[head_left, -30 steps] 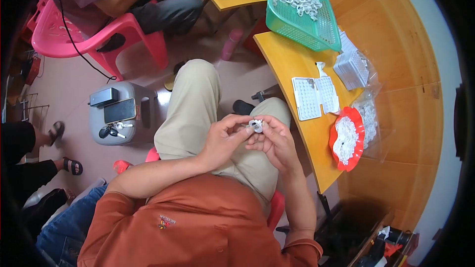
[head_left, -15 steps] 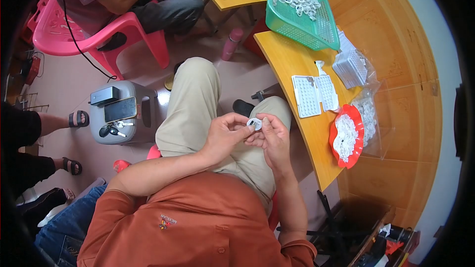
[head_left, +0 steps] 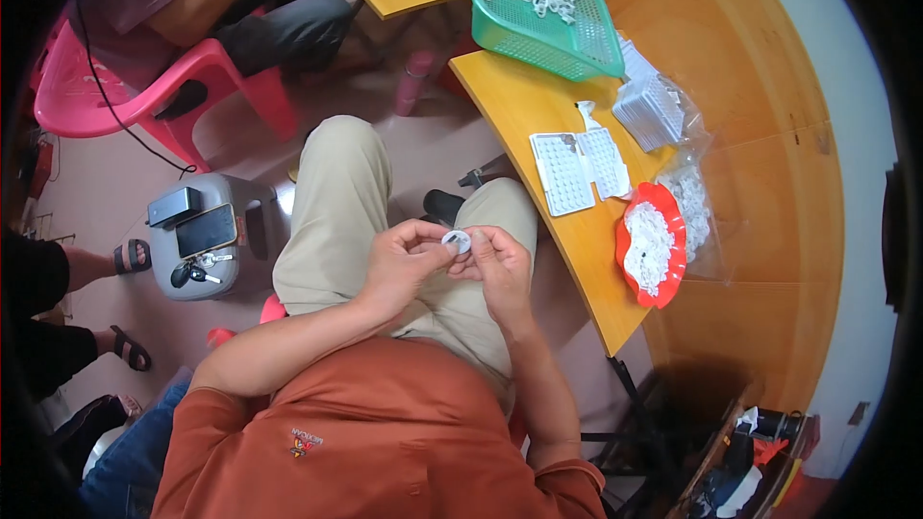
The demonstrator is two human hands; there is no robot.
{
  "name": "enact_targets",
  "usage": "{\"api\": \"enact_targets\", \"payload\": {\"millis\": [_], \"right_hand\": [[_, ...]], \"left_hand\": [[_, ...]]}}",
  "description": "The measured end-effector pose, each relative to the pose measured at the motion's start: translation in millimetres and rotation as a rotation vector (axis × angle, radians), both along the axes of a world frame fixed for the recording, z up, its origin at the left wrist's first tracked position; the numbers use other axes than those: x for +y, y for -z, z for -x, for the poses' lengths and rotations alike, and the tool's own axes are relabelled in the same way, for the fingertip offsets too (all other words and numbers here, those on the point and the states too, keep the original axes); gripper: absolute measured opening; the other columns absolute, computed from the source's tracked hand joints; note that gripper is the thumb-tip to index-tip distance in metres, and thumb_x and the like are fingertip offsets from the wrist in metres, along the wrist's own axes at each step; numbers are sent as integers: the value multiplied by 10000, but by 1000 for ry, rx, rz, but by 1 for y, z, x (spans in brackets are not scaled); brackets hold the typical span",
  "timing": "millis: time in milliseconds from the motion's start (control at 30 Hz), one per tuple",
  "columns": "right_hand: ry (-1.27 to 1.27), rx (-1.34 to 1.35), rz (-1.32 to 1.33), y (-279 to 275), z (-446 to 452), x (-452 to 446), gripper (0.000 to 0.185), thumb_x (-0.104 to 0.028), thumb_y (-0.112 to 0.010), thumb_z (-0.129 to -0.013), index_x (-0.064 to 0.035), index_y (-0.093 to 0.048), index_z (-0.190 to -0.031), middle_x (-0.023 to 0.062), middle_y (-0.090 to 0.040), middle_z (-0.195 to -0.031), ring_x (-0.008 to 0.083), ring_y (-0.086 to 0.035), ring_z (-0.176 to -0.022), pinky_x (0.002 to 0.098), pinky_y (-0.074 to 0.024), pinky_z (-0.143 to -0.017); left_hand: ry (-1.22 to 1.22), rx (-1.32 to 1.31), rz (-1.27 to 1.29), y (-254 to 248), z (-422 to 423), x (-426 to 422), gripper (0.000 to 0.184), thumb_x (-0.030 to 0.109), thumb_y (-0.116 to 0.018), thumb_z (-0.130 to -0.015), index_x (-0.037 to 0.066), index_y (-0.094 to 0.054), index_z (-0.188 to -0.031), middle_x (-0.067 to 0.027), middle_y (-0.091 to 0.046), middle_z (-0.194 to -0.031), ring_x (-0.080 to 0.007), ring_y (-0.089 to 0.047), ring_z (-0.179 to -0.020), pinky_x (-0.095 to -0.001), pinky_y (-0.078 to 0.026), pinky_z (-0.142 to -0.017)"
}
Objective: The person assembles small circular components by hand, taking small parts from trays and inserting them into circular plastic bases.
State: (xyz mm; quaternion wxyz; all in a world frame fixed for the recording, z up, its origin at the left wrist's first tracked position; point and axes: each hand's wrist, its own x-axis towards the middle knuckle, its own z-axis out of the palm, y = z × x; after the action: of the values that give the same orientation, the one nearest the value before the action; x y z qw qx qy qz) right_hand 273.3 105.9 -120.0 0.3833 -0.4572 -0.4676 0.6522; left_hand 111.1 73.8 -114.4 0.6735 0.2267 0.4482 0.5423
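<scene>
Above my lap, a small round white plastic part (head_left: pixel 458 241) with a dark spot in its middle is pinched between both hands. My left hand (head_left: pixel 399 259) grips its left side with thumb and fingers. From the other side, the thumb and fingers of my right hand (head_left: pixel 498 267) close on its edge. Fingers cover part of it, so its exact kind is unclear. To the right on the table lie two white trays with rows of small round pieces, the larger tray (head_left: pixel 562 173) beside the smaller tray (head_left: pixel 606 161). A red scalloped dish (head_left: pixel 623 248) holds many small white parts.
A green basket (head_left: pixel 548 58) with white ring-like parts stands on the wooden table (head_left: pixel 500 96). Stacked white trays (head_left: pixel 649 113) and a plastic bag (head_left: pixel 687 211) lie behind. Left, a grey bin (head_left: pixel 245 231) carries a phone (head_left: pixel 206 231) and keys (head_left: pixel 195 274). Another person sits on a pink chair (head_left: pixel 192 77).
The camera view has shifted, so the surroundings appear further left and the table slightly higher. Both hands keep the white part between them, with little change in grip.
</scene>
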Motion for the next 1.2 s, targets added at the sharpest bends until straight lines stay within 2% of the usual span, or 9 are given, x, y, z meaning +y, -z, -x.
{"api": "enact_targets", "payload": {"millis": [167,267,333,500,600,633,833,933,1200], "right_hand": [[-36,-60,-18,-4,-6,3,259,-216,-570,-1002,29,-635,-1053,44,-663,-855,85,-623,-716,233,-539,-654],[-20,-302,-210,-9,-27,19,217,-181,-618,-969,27,-654,-1018,26,-652,-817,86,-607,-700,234,-500,-630],[122,-413,-249,-10,-45,43,178,-138,-669,-911,29,-677,-973,13,-633,-754,78,-589,-685,243,-481,-617],[306,-936,-527,-22,-91,120,240,-150,-712,-814,35,-709,-965,150,-708,-804,226,-673,-727,333,-519,-702],[274,-1101,-664,-14,-109,153,291,-164,-713,-805,40,-711,-1012,164,-724,-856,230,-685,-754,335,-525,-726],[255,-1137,-645,-16,-111,159,310,-191,-706,-804,30,-714,-1022,190,-722,-894,299,-699,-832,365,-524,-774],[158,-1331,-439,-33,-99,178,246,-232,-661,-833,-47,-731,-979,196,-704,-926,395,-659,-905,460,-505,-817],[212,-1290,-457,-27,-98,180,211,-228,-656,-843,-64,-739,-947,193,-700,-888,403,-655,-913,474,-503,-807],[153,-1355,-606,-18,-104,182,200,-211,-615,-875,-52,-735,-900,192,-669,-1018,415,-637,-933,491,-497,-810]], "left_hand": [[7,3,40,1,-1,1,170,33,-702,-861,-29,-650,-1009,-65,-690,-912,-89,-637,-807,-229,-513,-738],[33,18,34,0,0,0,177,32,-704,-858,-26,-651,-1017,-59,-686,-905,-84,-629,-792,-223,-508,-724],[60,-5,26,-3,1,-1,185,30,-704,-856,-23,-652,-1026,-51,-682,-895,-83,-624,-783,-221,-504,-714],[94,43,10,-4,-2,-2,182,24,-702,-860,-20,-661,-1033,-35,-665,-862,-79,-605,-752,-219,-494,-688],[133,56,30,-7,0,-1,179,25,-704,-861,-21,-666,-1029,-36,-664,-859,-77,-601,-748,-217,-490,-685],[144,63,39,-8,0,-1,178,27,-706,-861,-22,-667,-1028,-38,-664,-860,-76,-600,-748,-216,-489,-686],[153,63,79,-4,-1,1,183,25,-711,-858,-31,-668,-1027,-41,-666,-867,-81,-608,-756,-214,-494,-703],[144,30,76,0,-2,2,183,23,-716,-856,-32,-670,-1024,-45,-668,-872,-82,-611,-757,-212,-496,-700],[142,25,86,-2,-2,3,181,27,-724,-856,-30,-674,-1020,-47,-673,-865,-80,-611,-744,-212,-499,-686]]}}
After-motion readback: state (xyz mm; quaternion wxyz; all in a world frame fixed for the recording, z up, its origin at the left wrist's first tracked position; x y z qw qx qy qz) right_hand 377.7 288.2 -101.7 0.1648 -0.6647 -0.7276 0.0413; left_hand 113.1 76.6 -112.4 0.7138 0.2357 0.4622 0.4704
